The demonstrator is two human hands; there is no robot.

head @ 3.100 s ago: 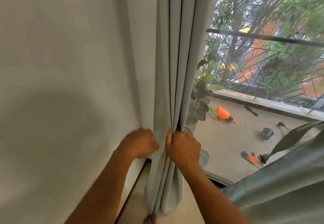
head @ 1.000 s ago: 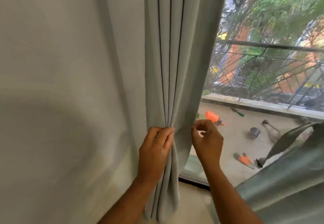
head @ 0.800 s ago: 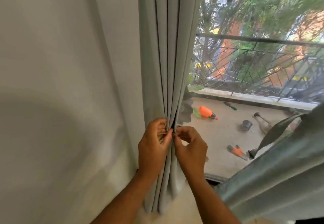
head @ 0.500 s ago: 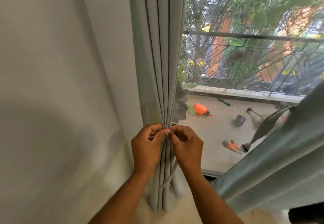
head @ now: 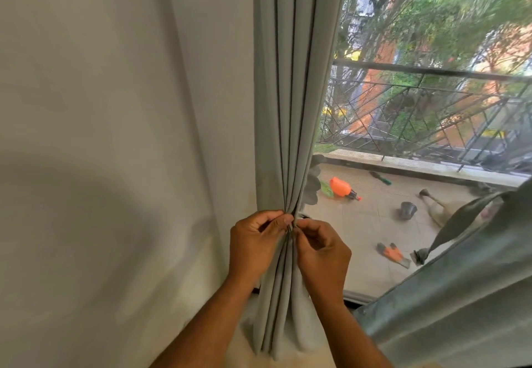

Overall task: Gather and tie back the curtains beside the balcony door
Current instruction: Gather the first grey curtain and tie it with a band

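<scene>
We have the curtain (head: 290, 108) bunched into narrow folds beside the balcony door, hanging straight down between the wall (head: 115, 108) on our left and the glass on our right, its long axis running top to bottom. Our left hand (head: 254, 245) wraps the bundle from the left side, fingers curled over the front folds, and our right hand (head: 321, 251) meets it from the right, thumb and forefinger pinched at the same seam. The two hands sit together at one height, fingertips nearly touching across the middle fold. Whether we hold a tie or only cloth between the fingertips, we cannot tell; anything there is too thin to make out. The bundle lies directly between our hands, so neither is nearer, and we judge that any tie must pass around it crosswise at this level. A second curtain (head: 460, 295) drapes across the lower right, close to our right arm. Out on the balcony floor (head: 371, 223) lie an orange bottle (head: 341, 187), a small dark pot (head: 408, 210) and an orange-handled tool (head: 393, 254). We can read no brand, label or writing anywhere.
</scene>
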